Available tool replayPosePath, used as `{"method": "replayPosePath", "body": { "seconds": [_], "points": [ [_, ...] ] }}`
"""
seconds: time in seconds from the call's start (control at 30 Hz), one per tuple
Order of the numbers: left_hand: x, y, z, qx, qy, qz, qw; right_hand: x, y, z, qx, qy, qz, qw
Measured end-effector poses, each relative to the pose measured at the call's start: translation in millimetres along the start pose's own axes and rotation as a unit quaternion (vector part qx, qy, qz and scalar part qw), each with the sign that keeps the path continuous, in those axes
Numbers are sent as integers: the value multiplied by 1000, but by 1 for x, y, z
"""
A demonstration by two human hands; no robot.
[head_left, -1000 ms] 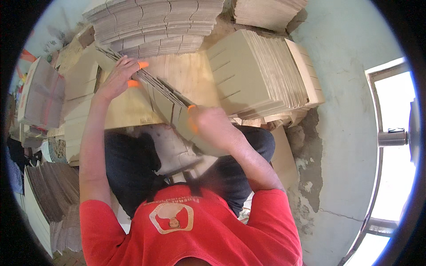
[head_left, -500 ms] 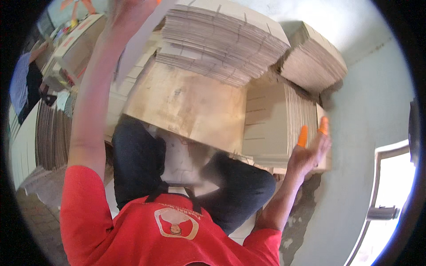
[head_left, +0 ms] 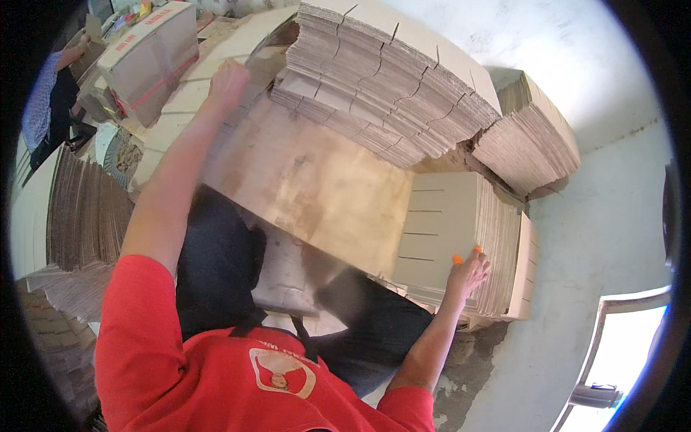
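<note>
right hand (head_left: pixel 471 275) was at edges of upright tan slotted-cardboard stack (head_left: pixel 440 245), right side of pale wooden tabletop (head_left: pixel 331 183) | left hand (head_left: pixel 229 83) by pale slotted-cardboard sheets (head_left: pixel 191 88) | couldn't tell either grip tbh | open room between

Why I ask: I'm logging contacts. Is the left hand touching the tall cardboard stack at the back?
Apart: the head view shows a visible gap between the left hand and the tall cardboard stack.

The upright stack of slotted tan cardboard sheets (head_left: pixel 440 223) looks matt and smooth-faced with rough cut edges, the pale flat wooden tabletop (head_left: pixel 345 198) smooth and faintly glossy, the red short-sleeved cloth T-shirt (head_left: pixel 209 378) matt.
</note>
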State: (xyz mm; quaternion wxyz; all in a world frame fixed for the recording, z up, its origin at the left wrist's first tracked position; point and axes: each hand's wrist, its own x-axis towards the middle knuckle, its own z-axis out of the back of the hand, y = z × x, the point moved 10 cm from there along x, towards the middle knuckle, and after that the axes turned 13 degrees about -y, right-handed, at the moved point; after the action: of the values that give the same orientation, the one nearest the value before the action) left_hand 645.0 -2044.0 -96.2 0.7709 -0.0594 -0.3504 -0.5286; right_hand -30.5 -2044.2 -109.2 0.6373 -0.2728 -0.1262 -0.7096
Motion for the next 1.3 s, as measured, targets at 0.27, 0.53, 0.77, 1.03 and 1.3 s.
{"method": "replayPosePath", "body": {
  "seconds": [0.27, 0.53, 0.77, 1.03, 1.3],
  "points": [
    [-100, -15, -74, -121, 75, 43, 989, 2, -11, -3, 54, 1, -43, 998],
    [-117, -26, -35, -106, 30, 28, 993, 24, -37, 0, 103, -1, -124, 987],
    [-94, -52, -7, -176, 38, 23, 983, 25, -57, 54, 211, -126, -182, 952],
    [32, -110, 143, -441, -248, -13, 862, 35, -51, 124, 636, -339, -210, 661],
    [151, -255, 217, -369, -209, -177, 888, 78, -7, 90, 770, -240, -229, 545]
  ]
}}
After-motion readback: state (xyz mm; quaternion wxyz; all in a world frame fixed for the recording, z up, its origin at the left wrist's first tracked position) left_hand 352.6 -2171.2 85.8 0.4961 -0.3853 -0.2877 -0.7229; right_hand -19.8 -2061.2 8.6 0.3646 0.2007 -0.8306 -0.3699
